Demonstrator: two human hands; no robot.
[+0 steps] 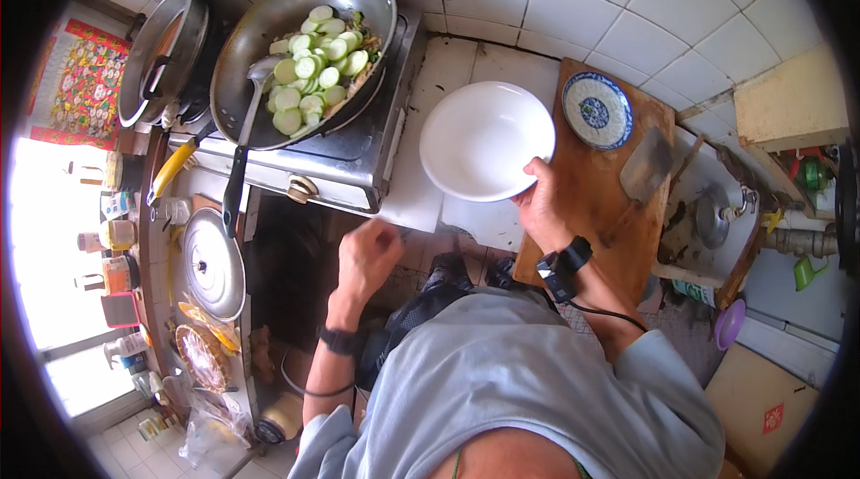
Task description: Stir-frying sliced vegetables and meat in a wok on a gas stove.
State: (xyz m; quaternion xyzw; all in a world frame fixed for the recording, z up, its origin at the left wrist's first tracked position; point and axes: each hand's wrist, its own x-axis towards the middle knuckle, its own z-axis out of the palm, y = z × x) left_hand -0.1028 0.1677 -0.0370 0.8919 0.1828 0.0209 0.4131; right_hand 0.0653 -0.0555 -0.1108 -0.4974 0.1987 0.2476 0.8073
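My right hand (pixel 541 203) grips the near right rim of an empty white bowl (pixel 480 136), thumb over the edge. The bowl is above the white tiled counter (pixel 430 86); whether it touches the surface I cannot tell. My left hand (pixel 368 257) is loosely curled in front of the stove's edge, with nothing visible in it. On the gas stove (pixel 376 156) to the left stands a large wok (pixel 252 29) containing sliced pale-green squash (pixel 306 69) over other food. A metal spatula (pixel 248 116) with a black handle rests in the wok.
A wooden cutting board (pixel 578 210) at right holds a blue-and-white plate (pixel 596 113) and a cleaver (pixel 645 166). Beyond is a sink tap (pixel 739 207). The wok's yellow handle (pixel 171 173) juts leftward near a round metal lid (pixel 213 264). Another pan (pixel 161 62) stands far left.
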